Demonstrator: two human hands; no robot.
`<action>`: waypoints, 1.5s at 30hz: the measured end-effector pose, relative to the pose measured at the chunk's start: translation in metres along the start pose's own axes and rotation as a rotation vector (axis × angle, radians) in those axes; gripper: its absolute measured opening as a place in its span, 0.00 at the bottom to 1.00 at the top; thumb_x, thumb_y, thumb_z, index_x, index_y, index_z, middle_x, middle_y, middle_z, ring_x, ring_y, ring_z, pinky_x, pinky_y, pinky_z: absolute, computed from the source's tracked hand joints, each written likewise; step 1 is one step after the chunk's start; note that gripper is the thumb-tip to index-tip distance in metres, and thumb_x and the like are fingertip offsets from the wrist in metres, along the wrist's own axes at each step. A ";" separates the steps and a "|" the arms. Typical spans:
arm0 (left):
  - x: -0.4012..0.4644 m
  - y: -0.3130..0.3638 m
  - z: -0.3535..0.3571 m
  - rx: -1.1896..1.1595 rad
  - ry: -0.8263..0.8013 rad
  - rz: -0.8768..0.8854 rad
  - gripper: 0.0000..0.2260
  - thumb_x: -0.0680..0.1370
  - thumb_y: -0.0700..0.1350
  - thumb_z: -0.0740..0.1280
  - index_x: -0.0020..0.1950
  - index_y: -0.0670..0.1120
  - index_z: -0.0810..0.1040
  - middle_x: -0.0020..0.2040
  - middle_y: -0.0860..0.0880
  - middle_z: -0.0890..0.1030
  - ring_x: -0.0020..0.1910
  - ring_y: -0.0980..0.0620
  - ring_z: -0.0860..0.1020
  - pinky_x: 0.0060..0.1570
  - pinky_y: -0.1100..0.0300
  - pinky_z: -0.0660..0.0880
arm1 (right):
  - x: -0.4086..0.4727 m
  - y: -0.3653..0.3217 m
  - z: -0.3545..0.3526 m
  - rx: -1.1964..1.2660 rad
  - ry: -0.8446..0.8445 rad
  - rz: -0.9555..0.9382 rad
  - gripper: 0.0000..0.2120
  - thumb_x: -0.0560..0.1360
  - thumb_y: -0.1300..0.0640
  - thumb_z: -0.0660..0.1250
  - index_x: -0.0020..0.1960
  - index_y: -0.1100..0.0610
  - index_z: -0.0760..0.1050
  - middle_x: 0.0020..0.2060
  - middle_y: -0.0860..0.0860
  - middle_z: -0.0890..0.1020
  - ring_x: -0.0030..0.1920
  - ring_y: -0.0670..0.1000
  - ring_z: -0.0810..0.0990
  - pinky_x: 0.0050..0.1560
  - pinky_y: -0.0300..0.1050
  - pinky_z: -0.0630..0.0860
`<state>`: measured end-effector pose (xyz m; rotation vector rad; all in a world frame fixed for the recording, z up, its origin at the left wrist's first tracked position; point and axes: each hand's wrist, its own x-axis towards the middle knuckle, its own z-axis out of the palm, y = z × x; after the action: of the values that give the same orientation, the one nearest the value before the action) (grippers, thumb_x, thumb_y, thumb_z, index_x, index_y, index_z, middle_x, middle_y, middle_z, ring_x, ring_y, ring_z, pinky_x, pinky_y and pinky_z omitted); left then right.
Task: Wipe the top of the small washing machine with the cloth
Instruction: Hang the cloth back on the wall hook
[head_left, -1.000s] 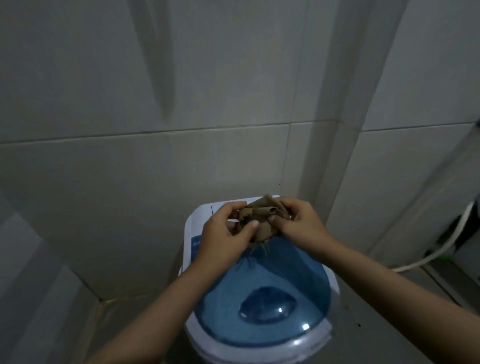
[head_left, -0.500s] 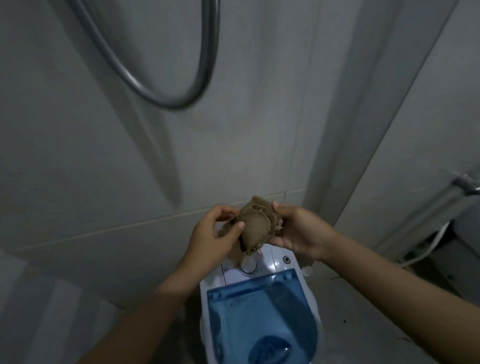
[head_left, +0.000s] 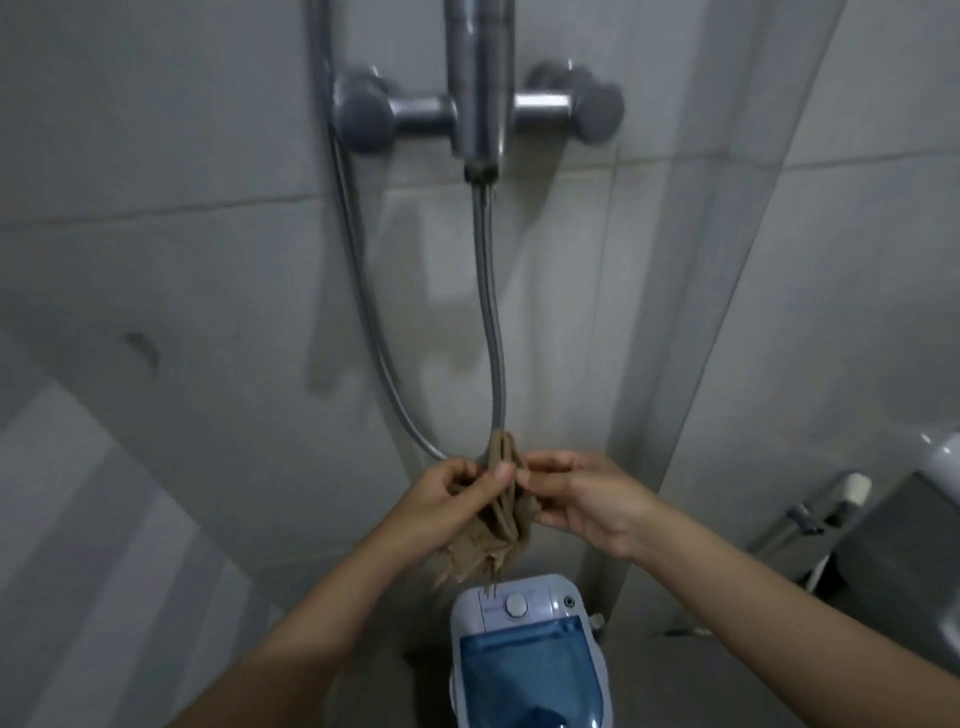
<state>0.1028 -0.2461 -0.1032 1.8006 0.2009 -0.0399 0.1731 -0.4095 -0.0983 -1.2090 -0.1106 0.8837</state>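
Both hands, left hand (head_left: 447, 499) and right hand (head_left: 587, 501), pinch a frayed, crumpled brown cloth (head_left: 498, 519) above the glossy white washing machine (head_left: 519, 608); no readable writing.

1. Just beyond the fingertips (head_left: 501, 473), the shower hose (head_left: 491, 322) and tiled wall (head_left: 208, 291) block the way.
2. Below the fingers, open air separates them from the washing machine (head_left: 524, 654).

The small washing machine (head_left: 524, 649) stands on the grey floor (head_left: 701, 686) close to the tiled wall (head_left: 208, 312).
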 end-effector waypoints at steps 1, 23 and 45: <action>-0.004 0.010 -0.006 0.020 0.006 0.007 0.25 0.61 0.66 0.70 0.44 0.48 0.79 0.40 0.51 0.83 0.42 0.55 0.81 0.45 0.60 0.77 | -0.005 -0.009 0.009 -0.037 0.020 -0.023 0.16 0.72 0.67 0.67 0.60 0.64 0.76 0.41 0.53 0.85 0.38 0.47 0.85 0.36 0.37 0.81; -0.112 0.058 -0.161 0.004 0.514 0.110 0.14 0.70 0.45 0.75 0.46 0.36 0.78 0.36 0.45 0.79 0.38 0.50 0.78 0.46 0.49 0.78 | 0.013 -0.042 0.207 -0.387 -0.196 -0.303 0.09 0.72 0.70 0.67 0.44 0.57 0.79 0.25 0.46 0.84 0.27 0.42 0.82 0.30 0.37 0.80; -0.054 0.000 -0.324 1.327 0.623 0.269 0.14 0.77 0.42 0.64 0.62 0.42 0.76 0.49 0.36 0.75 0.40 0.37 0.77 0.31 0.51 0.70 | 0.154 -0.053 0.317 -1.616 -0.051 -0.857 0.06 0.80 0.55 0.55 0.50 0.58 0.66 0.46 0.58 0.72 0.45 0.59 0.73 0.43 0.49 0.64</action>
<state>0.0239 0.0610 -0.0191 3.1068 0.4290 0.7484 0.1417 -0.0722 0.0138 -2.2779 -1.4789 -0.1373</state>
